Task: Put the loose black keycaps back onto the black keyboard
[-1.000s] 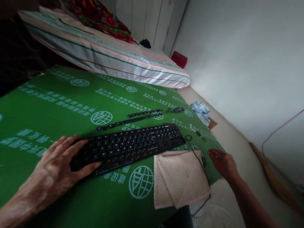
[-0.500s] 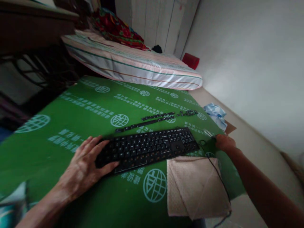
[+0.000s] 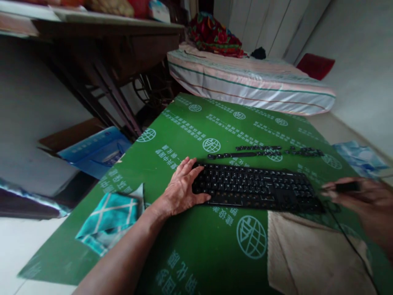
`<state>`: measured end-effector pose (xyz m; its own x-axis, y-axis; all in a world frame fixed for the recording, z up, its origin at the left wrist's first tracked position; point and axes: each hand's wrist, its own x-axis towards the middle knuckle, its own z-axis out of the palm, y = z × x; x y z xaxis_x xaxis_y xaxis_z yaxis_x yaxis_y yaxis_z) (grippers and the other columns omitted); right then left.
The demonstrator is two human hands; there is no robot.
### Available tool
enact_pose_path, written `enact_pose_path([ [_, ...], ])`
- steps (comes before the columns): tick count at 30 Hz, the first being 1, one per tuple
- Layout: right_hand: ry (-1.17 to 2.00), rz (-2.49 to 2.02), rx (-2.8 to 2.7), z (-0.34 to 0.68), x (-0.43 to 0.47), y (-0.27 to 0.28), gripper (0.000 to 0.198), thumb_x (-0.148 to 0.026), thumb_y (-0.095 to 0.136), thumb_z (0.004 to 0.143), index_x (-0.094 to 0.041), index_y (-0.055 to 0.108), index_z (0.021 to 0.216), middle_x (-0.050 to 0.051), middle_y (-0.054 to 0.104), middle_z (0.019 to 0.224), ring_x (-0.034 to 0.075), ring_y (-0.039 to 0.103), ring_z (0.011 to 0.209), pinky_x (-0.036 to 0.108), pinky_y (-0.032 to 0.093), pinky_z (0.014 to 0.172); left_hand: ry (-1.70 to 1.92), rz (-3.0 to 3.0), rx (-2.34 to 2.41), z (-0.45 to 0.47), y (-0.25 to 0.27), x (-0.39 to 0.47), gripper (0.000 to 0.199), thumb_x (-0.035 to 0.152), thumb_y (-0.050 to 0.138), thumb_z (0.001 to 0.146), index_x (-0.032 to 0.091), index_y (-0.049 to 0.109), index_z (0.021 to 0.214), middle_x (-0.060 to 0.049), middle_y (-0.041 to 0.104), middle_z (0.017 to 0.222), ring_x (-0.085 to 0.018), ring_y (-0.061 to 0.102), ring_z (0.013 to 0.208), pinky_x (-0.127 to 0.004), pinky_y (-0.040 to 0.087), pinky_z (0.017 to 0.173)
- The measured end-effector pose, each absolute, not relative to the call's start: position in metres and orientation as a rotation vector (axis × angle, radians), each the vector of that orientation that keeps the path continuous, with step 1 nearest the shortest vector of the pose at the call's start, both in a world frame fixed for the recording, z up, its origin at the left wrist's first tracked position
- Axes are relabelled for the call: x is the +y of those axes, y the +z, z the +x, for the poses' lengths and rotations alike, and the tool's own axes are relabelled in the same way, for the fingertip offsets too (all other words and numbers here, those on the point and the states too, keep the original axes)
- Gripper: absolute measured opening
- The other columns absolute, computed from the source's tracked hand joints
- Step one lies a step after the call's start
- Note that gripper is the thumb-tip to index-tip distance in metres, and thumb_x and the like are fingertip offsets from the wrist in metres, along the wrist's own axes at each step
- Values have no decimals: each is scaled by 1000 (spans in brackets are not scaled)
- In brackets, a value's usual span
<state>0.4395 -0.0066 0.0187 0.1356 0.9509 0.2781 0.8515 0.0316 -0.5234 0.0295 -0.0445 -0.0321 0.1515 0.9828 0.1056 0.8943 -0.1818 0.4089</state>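
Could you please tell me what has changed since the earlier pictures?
The right hand has picked up a dark-handled tool from beside the keyboard and brought it left, close to the keyboard's right end. The view has swung left, showing more of the teal checked cloth. The left hand still holds the keyboard's left end; the loose keys and beige cloth stay put.

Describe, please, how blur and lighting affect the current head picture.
Head view: the right hand and the dark tool it holds are smeared by blur; left hand and keyboard look clearer; same view, the mattress shows pale sheen along its side, and under the wooden table it is dark.
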Motion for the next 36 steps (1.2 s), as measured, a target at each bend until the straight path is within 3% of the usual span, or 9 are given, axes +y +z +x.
enact_pose_path([
  [1, 466, -1671, -1670, 413, -11, 17, 29, -49, 71, 60, -25, 68, 76, 7, 73, 86, 27, 71, 75, 39, 59, 65, 510, 2179, 1817, 29, -31, -45, 84, 55, 73, 66, 13, 47, 134, -20, 30, 151, -39, 16, 143, -59, 24, 112],
  [4, 995, -1288, -1520, 333, -21, 9, 24, -34, 74, 65, -22, 64, 83, 7, 73, 88, 22, 71, 75, 34, 59, 67, 490, 2153, 1794, 28, -28, -46, 85, 53, 74, 66, 12, 47, 134, -21, 28, 152, -39, 15, 143, -58, 24, 112],
  [10, 1330, -967, -1576, 236, -27, -9, 14, -21, 69, 72, -20, 62, 84, 3, 73, 85, 14, 68, 70, 24, 55, 63, 494, 2101, 1790, 29, -28, -48, 85, 52, 76, 64, 14, 47, 135, -19, 26, 153, -37, 12, 144, -56, 21, 114],
  [15, 1298, -1046, -1672, 224, -30, -21, 12, -20, 67, 75, -20, 63, 86, 3, 72, 89, 14, 68, 75, 24, 55, 69, 473, 2056, 1778, 31, -28, -49, 87, 49, 77, 64, 14, 46, 136, -18, 24, 154, -35, 9, 145, -52, 21, 115],
  [26, 1092, -1144, -1825, 225, -36, -17, 12, -21, 66, 76, -21, 64, 87, 2, 73, 83, 14, 69, 71, 21, 56, 66, 480, 2048, 1766, 32, -27, -50, 83, 46, 78, 63, 16, 46, 134, -16, 25, 154, -35, 9, 145, -51, 21, 115],
  [36, 864, -1178, -2092, 223, -33, -17, 10, -17, 58, 76, -23, 60, 85, -1, 70, 74, 13, 67, 65, 19, 50, 60, 489, 2063, 1776, 33, -29, -50, 84, 49, 77, 63, 16, 47, 134, -17, 23, 155, -35, 9, 145, -51, 21, 115],
])
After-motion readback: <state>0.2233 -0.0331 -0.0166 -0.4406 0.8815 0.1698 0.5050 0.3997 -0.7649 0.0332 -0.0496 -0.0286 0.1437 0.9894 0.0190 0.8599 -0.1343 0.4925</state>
